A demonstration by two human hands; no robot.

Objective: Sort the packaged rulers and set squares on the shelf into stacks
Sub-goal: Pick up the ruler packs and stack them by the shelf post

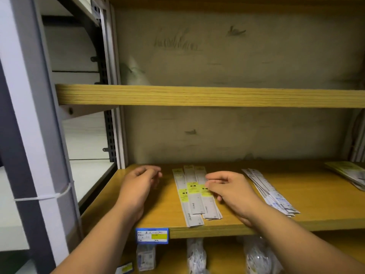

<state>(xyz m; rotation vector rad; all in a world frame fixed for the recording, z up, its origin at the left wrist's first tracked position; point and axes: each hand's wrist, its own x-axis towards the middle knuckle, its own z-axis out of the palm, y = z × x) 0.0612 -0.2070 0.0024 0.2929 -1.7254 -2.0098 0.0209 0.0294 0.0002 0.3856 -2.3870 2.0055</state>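
A stack of packaged rulers with yellow labels [192,196] lies lengthwise in the middle of the wooden shelf [316,204]. A second, fanned stack of rulers with blue print [270,191] lies to its right. More yellow-green packages [349,172] lie at the far right edge. My left hand [138,184] hovers over bare shelf left of the yellow-label stack, fingers loosely curled, holding nothing. My right hand [229,187] reaches over the right side of that stack, fingers bent, fingertips at the rulers' edge; whether it grips one is unclear.
A higher wooden shelf [197,94] runs above. A blue and yellow price tag [152,235] sits on the shelf's front edge. Bagged goods [196,256] hang or stand on the level below. A grey metal rack post [35,135] stands at the left.
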